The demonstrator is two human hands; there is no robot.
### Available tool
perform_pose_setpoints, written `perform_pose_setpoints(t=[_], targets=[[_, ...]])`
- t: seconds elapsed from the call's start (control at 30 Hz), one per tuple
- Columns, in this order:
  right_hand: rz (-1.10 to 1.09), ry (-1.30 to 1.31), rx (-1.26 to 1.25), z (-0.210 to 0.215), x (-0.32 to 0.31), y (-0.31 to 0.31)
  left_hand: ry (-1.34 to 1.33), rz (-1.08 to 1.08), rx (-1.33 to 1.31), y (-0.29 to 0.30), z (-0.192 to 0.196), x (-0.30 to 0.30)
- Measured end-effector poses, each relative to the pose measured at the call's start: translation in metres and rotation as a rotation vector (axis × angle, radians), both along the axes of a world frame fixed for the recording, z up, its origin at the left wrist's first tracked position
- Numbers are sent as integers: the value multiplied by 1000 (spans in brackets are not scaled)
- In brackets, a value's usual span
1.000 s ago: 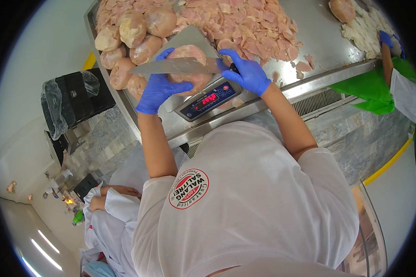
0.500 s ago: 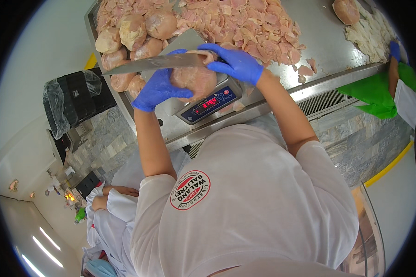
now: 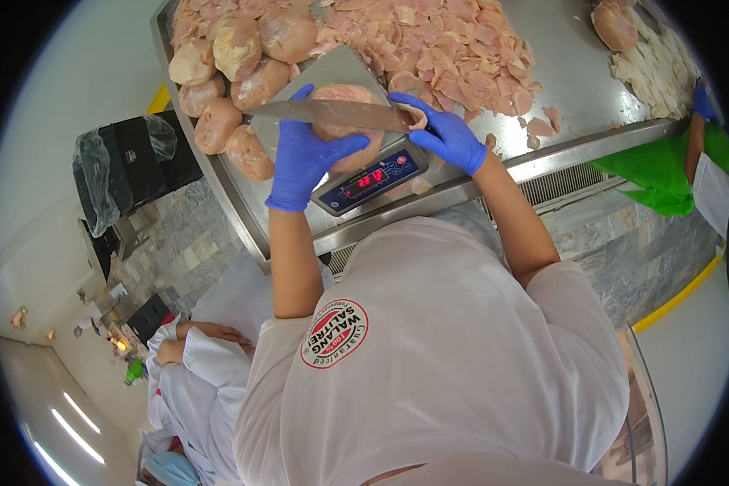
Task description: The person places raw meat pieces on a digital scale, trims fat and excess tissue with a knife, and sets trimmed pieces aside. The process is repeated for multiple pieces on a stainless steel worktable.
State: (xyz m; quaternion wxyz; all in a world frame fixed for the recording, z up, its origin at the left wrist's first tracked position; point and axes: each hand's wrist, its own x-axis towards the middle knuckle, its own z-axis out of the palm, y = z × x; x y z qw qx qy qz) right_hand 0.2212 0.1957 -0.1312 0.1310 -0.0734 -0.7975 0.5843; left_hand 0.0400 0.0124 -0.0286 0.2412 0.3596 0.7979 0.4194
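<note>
My left hand [image 3: 304, 158], in a blue glove, is closed over a pale chicken piece [image 3: 350, 130] lying on the steel pan of the scale [image 3: 364, 174], whose dark front panel shows red digits. My right hand [image 3: 445, 134], also gloved, grips the handle of a long knife [image 3: 332, 113], the blade flat across the top of the meat. Whole pieces [image 3: 235, 65] are heaped to the left on the steel table [image 3: 575, 65], thin slices [image 3: 462, 49] behind. A round red-and-white badge [image 3: 334, 334] sits on my white shirt.
</note>
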Motion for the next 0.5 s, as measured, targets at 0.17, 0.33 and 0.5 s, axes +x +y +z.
perform_pose_setpoints(t=[0.17,0.33,0.5], targets=[[79,-125,32,29,-17,4,31,-144,-63,2,11,-11],[170,-142,53,53,-48,10,-61,-152,-35,4,12,-16],[209,-25,-44,46,-38,11,-95,-309,-31,0,14,-33]])
